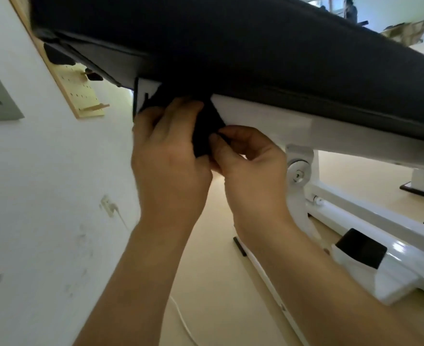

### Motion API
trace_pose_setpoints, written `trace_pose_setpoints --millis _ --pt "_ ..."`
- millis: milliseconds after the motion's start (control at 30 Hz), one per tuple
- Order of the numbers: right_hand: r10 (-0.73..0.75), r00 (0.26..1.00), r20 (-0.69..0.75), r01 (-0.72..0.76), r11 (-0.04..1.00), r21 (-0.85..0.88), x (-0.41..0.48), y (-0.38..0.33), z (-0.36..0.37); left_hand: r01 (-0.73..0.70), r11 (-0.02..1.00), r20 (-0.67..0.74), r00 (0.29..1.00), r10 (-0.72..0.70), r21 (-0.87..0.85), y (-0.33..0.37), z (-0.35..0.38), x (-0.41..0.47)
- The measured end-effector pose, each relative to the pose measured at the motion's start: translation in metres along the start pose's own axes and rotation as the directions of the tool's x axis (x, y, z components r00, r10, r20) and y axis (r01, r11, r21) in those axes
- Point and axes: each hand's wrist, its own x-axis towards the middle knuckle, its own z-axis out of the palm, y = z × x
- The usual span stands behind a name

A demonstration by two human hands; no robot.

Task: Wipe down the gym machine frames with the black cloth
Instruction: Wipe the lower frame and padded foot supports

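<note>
1. Up top, a big dark pad (230,46) fills the upper part of the view, and a white frame (268,116) runs along just under it.
2. The black cloth (207,131) sits on the white frame, right under the pad's edge, between the two hands.
3. The left hand (168,156) is on the cloth. Its fingers bend over the top of the cloth and hold it against the frame.
4. The right hand (248,166) is just beside the left one and touches it. Its thumb and fingers pinch the lower edge of the cloth.
5. Below the right hand, a round silver bolt (297,174) sits in the white frame where a leg joins.
6. Lower down on the right, a fat white bar (405,258) lies near the floor, with a black block (360,248) on it.
7. The white wall (43,196) is on the left. A wooden board with little holes (81,86) hangs on it, and a plug socket (108,203) is lower down.
8. A thin white cord (183,318) lies on the pale floor (213,245) between the arms.
</note>
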Motion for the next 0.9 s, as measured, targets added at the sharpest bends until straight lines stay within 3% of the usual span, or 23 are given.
trace_pose_setpoints --millis 67,167,267,333,433,567,700,833,900 --pt "-0.077 0.992 -0.101 0.066 0.992 -0.11 0.005 0.002 -0.021 -0.179 0.982 0.027 0.984 0.177 0.058 0.013 0.022 -0.003" --pt "-0.189 0.964 -0.189 0.111 0.925 -0.363 0.011 0.002 -0.057 -0.334 0.941 0.154 0.934 0.323 0.055 0.043 0.057 -0.01" --pt "-0.199 0.947 -0.251 0.035 0.843 -0.537 0.02 0.003 -0.101 -0.427 0.903 0.345 0.853 0.391 0.033 0.08 0.085 -0.016" --pt "-0.122 0.948 -0.293 -0.063 0.833 -0.55 0.029 0.005 -0.13 -0.48 0.877 0.444 0.79 0.423 0.018 0.103 0.106 -0.02" --pt "0.036 0.948 -0.318 -0.164 0.909 -0.384 0.036 0.009 -0.165 -0.608 0.794 0.582 0.656 0.481 0.029 0.133 0.136 -0.028" --pt "0.131 0.934 -0.331 -0.225 0.938 -0.263 0.039 0.017 -0.208 -0.745 0.666 0.625 0.517 0.585 -0.007 0.154 0.172 -0.043" --pt "0.32 0.891 -0.322 -0.287 0.947 0.146 0.05 0.014 -0.254 -0.797 0.594 0.63 0.406 0.662 -0.111 0.194 0.216 -0.05" --pt "0.441 0.851 -0.284 -0.368 0.888 0.275 0.063 0.005 -0.298 -0.816 0.566 0.595 0.397 0.699 -0.121 0.209 0.242 -0.06" --pt "0.449 0.853 -0.265 -0.355 0.872 0.336 0.066 -0.002 -0.309 -0.788 0.607 0.551 0.463 0.694 -0.103 0.212 0.248 -0.066"
